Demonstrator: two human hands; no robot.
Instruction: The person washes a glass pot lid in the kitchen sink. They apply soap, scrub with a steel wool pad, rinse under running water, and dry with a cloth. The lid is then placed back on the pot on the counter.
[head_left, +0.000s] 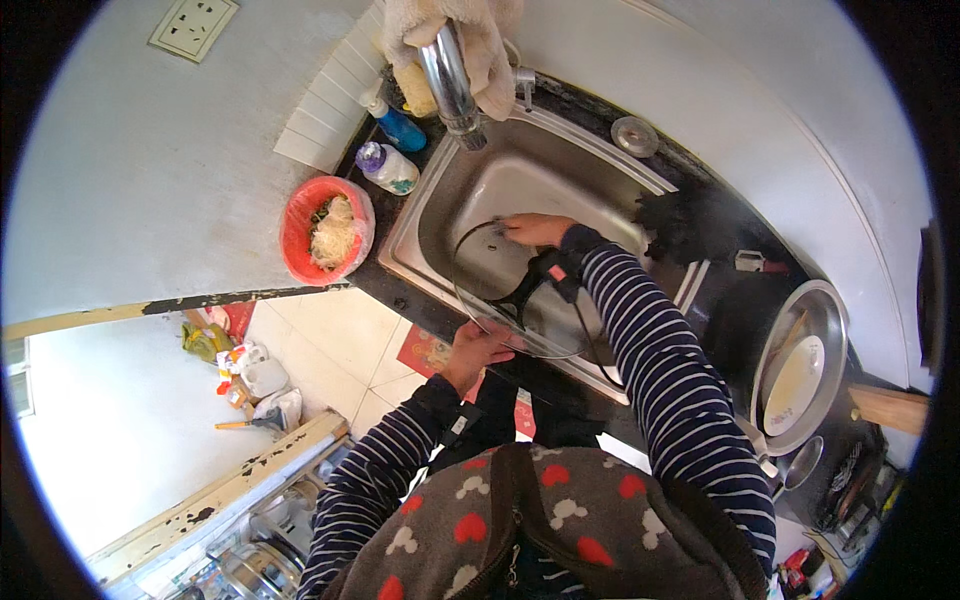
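A clear round glass lid (480, 281) with a thin dark rim is held tilted over the stainless steel sink (517, 169). My left hand (480, 351) grips its near edge, the thumb and fingers showing through the glass. At the far rim, the fingers of my right hand (536, 229) close on the edge. Something small and grey at those fingertips is too blurred to name. A dark lid handle (523, 291) shows near the lid's right side, partly behind my right cuff.
The chrome faucet (450, 82) reaches over the sink, a cloth (491, 60) draped around it. Bottles, a blue pump bottle (401, 129) and a white bottle (390, 171), stand left beside a lined red bin (291, 225). Right sits a metal basin (838, 330) holding an oval plate (795, 382).
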